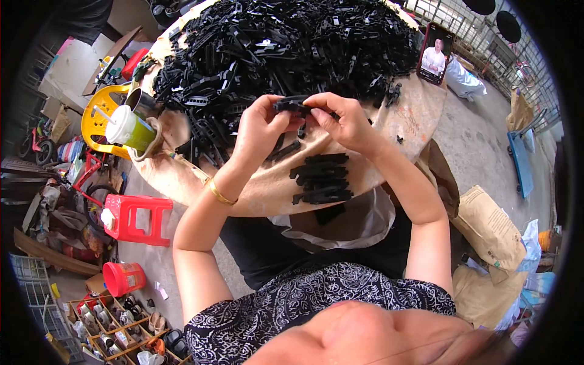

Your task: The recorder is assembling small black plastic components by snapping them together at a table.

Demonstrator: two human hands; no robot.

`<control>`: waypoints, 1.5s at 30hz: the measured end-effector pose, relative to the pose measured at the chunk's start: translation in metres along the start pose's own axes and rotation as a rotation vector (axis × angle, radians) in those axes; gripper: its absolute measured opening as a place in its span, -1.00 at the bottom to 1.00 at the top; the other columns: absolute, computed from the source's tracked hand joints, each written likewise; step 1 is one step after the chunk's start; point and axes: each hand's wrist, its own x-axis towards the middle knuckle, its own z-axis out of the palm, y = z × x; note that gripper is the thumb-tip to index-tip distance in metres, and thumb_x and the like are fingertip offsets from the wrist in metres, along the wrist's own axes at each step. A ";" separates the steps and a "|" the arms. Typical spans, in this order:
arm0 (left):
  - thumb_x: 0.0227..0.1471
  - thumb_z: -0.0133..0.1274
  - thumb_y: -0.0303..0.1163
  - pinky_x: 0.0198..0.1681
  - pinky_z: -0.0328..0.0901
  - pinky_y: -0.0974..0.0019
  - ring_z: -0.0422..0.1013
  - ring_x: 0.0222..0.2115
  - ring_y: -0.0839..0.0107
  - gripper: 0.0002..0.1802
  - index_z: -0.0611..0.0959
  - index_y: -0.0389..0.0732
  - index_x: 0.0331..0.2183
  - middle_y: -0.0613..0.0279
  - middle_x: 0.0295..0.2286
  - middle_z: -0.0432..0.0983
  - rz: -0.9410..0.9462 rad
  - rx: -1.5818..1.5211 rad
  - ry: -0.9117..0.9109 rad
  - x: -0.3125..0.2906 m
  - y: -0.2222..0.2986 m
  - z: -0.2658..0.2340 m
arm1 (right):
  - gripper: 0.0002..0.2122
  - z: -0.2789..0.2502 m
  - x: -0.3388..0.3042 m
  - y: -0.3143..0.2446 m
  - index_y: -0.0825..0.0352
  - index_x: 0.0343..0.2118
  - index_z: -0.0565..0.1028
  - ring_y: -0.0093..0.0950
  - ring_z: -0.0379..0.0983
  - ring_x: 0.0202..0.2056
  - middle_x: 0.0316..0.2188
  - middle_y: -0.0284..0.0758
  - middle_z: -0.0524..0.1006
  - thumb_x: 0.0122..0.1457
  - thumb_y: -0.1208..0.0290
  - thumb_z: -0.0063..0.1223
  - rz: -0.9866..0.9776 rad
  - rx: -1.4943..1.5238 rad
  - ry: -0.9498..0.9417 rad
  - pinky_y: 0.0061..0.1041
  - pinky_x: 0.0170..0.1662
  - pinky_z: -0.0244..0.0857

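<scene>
Between my two hands, above the near part of a round table [243, 204], is a small black plastic part [291, 104]. My left hand [263, 121] grips its left end with thumb and fingers. The fingertips of my right hand [344, 120] pinch its right end. A big heap of similar black plastic parts [286, 48] covers the far side of the table. Close to the near edge, below my hands, lies a neat stack of black parts [321, 179] in side-by-side rows. The exact shape of the held piece is partly hidden by my fingers.
A phone [434, 53] stands at the table's right edge. On the left are a drink cup [131, 128], a yellow chair [100, 118], a red stool [139, 219] and a red bucket [123, 278]. An open bag [340, 225] hangs under the near edge; paper sacks [488, 228] lie right.
</scene>
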 end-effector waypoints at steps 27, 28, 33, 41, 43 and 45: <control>-0.04 0.19 -0.49 -0.53 0.34 0.47 0.48 -0.60 0.52 -0.83 0.57 -0.29 -0.35 0.14 -0.59 0.55 0.492 0.560 0.051 -0.011 -0.013 -0.002 | -0.65 -0.011 0.003 -0.012 0.41 -0.30 0.51 -0.32 0.46 -0.39 -0.44 -0.22 0.53 -0.11 0.30 0.33 -0.156 -0.281 -0.071 -0.43 -0.28 0.33; -0.04 0.19 -0.49 -0.52 0.35 0.47 0.50 -0.58 0.51 -0.83 0.57 -0.30 -0.34 0.14 -0.58 0.56 0.486 0.536 0.043 -0.011 -0.013 -0.002 | -0.65 -0.011 0.002 -0.014 0.43 -0.30 0.51 -0.33 0.46 -0.37 -0.43 -0.22 0.52 -0.11 0.33 0.33 -0.144 -0.292 -0.080 -0.43 -0.27 0.33; -0.04 0.18 -0.51 -0.50 0.38 0.48 0.54 -0.53 0.49 -0.83 0.57 -0.31 -0.34 0.14 -0.57 0.57 0.463 0.517 0.016 -0.012 -0.009 -0.001 | -0.68 -0.012 0.002 -0.013 0.43 -0.33 0.50 -0.24 0.45 -0.36 -0.45 -0.19 0.51 -0.12 0.36 0.32 -0.165 -0.288 -0.077 -0.37 -0.25 0.32; 0.06 0.09 -0.52 -0.44 0.36 0.53 0.48 -0.53 0.60 -0.86 0.54 -0.35 -0.30 0.26 -0.56 0.57 0.481 0.611 -0.046 -0.012 -0.007 -0.003 | -0.75 -0.008 0.002 -0.007 0.34 -0.44 0.54 -0.27 0.43 -0.48 -0.57 -0.28 0.50 -0.15 0.33 0.32 -0.296 -0.337 0.045 -0.34 -0.18 0.28; 0.07 0.08 -0.51 -0.44 0.36 0.54 0.48 -0.52 0.60 -0.86 0.54 -0.34 -0.29 0.25 -0.55 0.57 0.479 0.625 -0.059 -0.011 -0.006 -0.003 | -0.76 -0.010 0.004 -0.004 0.33 -0.45 0.53 -0.30 0.43 -0.48 -0.58 -0.30 0.50 -0.15 0.34 0.32 -0.324 -0.330 0.022 -0.32 -0.12 0.27; 0.07 0.08 -0.51 -0.43 0.35 0.54 0.49 -0.49 0.59 -0.85 0.54 -0.34 -0.27 0.22 -0.52 0.57 0.442 0.656 -0.079 -0.013 -0.007 -0.005 | -0.78 -0.008 0.003 -0.003 0.33 -0.46 0.53 -0.32 0.44 -0.48 -0.58 -0.32 0.50 -0.14 0.35 0.32 -0.340 -0.335 0.043 -0.32 -0.08 0.25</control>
